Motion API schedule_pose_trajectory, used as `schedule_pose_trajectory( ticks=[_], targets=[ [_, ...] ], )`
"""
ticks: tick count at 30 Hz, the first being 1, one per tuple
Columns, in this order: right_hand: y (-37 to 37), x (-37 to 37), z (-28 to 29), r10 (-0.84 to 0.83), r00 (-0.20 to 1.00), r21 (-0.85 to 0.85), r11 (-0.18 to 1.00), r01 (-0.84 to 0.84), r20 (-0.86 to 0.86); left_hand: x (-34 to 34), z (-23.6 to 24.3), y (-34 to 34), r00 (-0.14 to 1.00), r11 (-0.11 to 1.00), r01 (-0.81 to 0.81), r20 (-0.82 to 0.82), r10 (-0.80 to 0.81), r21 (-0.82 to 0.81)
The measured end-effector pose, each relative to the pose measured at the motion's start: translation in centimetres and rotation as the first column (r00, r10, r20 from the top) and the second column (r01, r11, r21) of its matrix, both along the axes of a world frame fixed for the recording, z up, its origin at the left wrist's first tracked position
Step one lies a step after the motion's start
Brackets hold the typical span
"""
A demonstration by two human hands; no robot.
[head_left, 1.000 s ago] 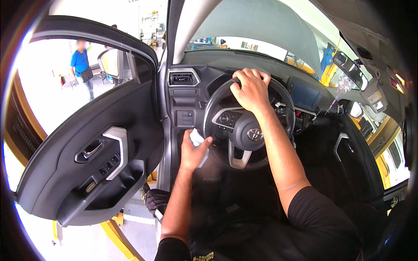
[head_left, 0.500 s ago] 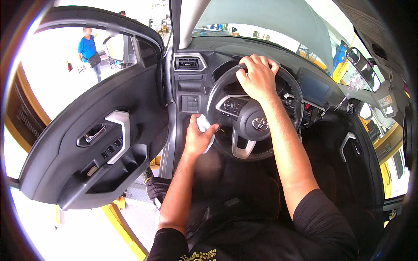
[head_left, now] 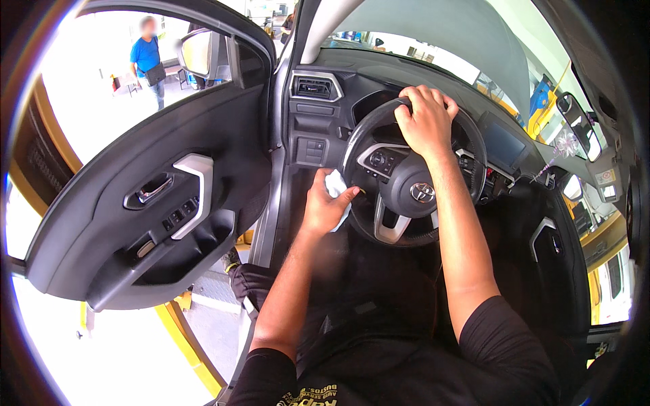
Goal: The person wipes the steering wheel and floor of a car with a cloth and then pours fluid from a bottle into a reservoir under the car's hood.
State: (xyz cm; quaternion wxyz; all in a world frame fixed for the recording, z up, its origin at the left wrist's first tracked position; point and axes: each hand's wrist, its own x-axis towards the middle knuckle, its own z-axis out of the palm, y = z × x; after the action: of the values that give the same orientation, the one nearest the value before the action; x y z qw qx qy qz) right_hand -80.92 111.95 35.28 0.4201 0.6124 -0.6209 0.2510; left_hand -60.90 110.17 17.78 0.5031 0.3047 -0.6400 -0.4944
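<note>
My right hand (head_left: 428, 120) is wrapped over the top of a black steering wheel (head_left: 362, 135), its fingers curled around the rim. At the wheel's lower left side, my left hand (head_left: 325, 206) grips a crumpled white cloth (head_left: 336, 184). The cloth is next to the rim; whether it touches is hard to tell. The wheel has silver-trimmed spokes and buttons on the left spoke (head_left: 380, 160).
An open driver's door (head_left: 128, 223) stands to the left, with a side mirror (head_left: 196, 54). A person in a blue shirt (head_left: 145, 57) stands outside. On the dashboard are an air vent (head_left: 315, 88) and a screen (head_left: 502, 140). Beyond the windshield the hood (head_left: 440, 27) is raised.
The whole view has shifted, so the car interior and both hands appear farther right. My right hand stays on the wheel's top and my left hand keeps the cloth.
</note>
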Motion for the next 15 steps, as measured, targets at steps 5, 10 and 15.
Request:
schedule_pose_trajectory(
  ticks=[5,10,15],
  targets=[
    [0.0,0.0,0.0,-0.012,1.000,0.003,1.000,0.012,-0.007,-0.4,-1.1,-0.6,0.997,0.999,0.038,-0.071,-0.037,0.013],
    [0.0,-0.2,-0.1,-0.009,1.000,0.010,1.000,0.009,-0.004,0.0,-0.2,-0.2,0.998,0.999,0.044,-0.053,-0.044,0.005],
    [0.0,-0.1,-0.1,-0.027,0.999,0.021,0.999,0.027,-0.024,0.1,-0.5,-0.4,0.998,0.999,0.039,-0.057,-0.040,-0.024]
  ],
)
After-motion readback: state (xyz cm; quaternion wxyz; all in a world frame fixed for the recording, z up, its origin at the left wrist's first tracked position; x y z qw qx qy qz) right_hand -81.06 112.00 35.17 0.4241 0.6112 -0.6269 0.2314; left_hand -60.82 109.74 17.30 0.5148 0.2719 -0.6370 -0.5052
